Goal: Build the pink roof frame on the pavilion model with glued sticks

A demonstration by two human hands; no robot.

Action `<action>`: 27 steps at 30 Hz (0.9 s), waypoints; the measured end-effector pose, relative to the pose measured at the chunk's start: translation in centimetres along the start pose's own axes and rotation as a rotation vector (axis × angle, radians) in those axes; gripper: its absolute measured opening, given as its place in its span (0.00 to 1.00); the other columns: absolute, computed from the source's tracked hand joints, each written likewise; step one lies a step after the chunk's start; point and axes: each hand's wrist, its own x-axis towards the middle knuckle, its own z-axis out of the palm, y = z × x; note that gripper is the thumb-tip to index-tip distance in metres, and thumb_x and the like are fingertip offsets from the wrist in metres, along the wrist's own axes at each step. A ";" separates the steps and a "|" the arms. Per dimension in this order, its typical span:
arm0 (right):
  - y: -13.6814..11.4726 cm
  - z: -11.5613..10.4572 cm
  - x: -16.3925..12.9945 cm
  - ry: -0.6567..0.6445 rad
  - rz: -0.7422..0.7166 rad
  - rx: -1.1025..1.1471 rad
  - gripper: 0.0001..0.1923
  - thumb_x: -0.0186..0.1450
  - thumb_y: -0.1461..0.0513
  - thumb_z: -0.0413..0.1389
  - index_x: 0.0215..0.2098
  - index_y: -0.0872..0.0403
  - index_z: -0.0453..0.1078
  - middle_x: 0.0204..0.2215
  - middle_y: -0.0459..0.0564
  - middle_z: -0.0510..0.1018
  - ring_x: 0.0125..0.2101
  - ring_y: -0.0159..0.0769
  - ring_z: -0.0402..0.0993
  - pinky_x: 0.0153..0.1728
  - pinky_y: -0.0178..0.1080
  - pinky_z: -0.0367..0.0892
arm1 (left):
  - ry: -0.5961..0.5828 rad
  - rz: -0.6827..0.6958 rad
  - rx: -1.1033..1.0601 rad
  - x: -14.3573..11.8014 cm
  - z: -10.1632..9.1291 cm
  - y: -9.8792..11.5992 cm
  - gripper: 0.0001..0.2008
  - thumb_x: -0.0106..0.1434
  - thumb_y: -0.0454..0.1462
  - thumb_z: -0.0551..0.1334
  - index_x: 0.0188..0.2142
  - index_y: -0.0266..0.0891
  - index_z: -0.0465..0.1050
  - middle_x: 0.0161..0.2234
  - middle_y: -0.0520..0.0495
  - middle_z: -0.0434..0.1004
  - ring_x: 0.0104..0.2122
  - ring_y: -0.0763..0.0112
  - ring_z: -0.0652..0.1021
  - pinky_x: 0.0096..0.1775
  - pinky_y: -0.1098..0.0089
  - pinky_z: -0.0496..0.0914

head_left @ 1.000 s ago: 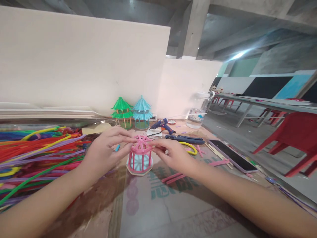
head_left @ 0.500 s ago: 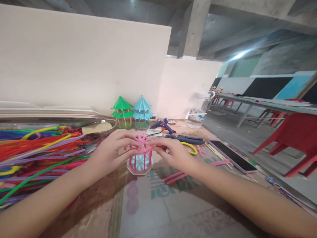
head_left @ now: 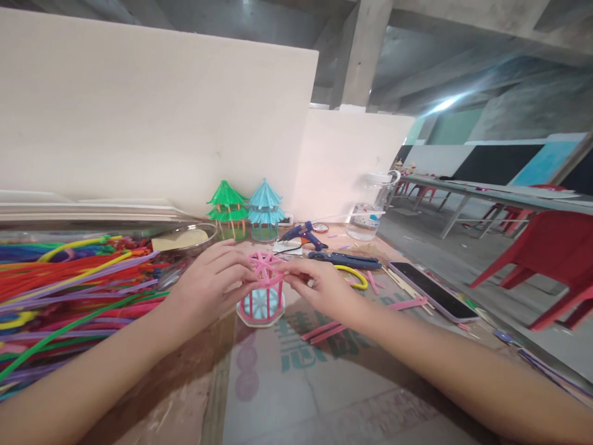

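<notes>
A pink frame (head_left: 265, 282) with upright posts stands on the table (head_left: 176, 395), around midway between the far edge and the near side, its pale blue floor (head_left: 260, 304) showing between the posts. The left hand (head_left: 208, 278) grasps the left side of the frame's spoked top ring between thumb and fingers, while the right hand (head_left: 319, 284) pinches the ring's right side; how firmly either one presses, I cannot tell. A heap of coloured pipe cleaners (head_left: 69, 290) covers the table to the left of the left hand. Along the far edge, a green pavilion model (head_left: 227, 199) and a blue pavilion model (head_left: 265, 201) stand side by side, with a glue gun (head_left: 300, 233) lying to their right and a clear jug (head_left: 365, 222) near the far right corner. A dark-handled tool (head_left: 346, 259) and a yellow loop (head_left: 357, 283) lie beyond the right hand. Pink strips (head_left: 408, 303) lie around the right forearm, and a phone (head_left: 430, 290) rests near the table's right edge.
</notes>
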 end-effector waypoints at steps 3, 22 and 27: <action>-0.1 0.1 0.0 -0.007 0.005 0.021 0.11 0.66 0.66 0.55 0.43 0.52 0.78 0.34 0.50 0.84 0.31 0.34 0.77 0.32 0.34 0.69 | 0.003 -0.009 -0.014 -0.1 -0.2 0.0 0.10 0.70 0.36 0.56 0.34 0.45 0.75 0.34 0.50 0.81 0.38 0.68 0.80 0.55 0.57 0.69; -1.1 -5.0 1.7 -0.268 0.091 -0.204 0.12 0.70 0.58 0.54 0.42 0.53 0.77 0.34 0.49 0.82 0.33 0.36 0.75 0.34 0.36 0.64 | -0.159 -0.159 -0.251 -0.4 0.0 -0.5 0.09 0.70 0.35 0.56 0.43 0.43 0.75 0.46 0.45 0.77 0.50 0.64 0.76 0.50 0.64 0.74; 2.2 -6.4 2.5 -0.335 0.251 -0.352 0.15 0.70 0.56 0.52 0.37 0.55 0.78 0.33 0.49 0.82 0.31 0.36 0.74 0.29 0.35 0.60 | -0.126 -0.151 -0.243 -0.5 -0.2 -0.8 0.10 0.69 0.34 0.56 0.40 0.43 0.77 0.47 0.44 0.75 0.49 0.64 0.76 0.50 0.64 0.74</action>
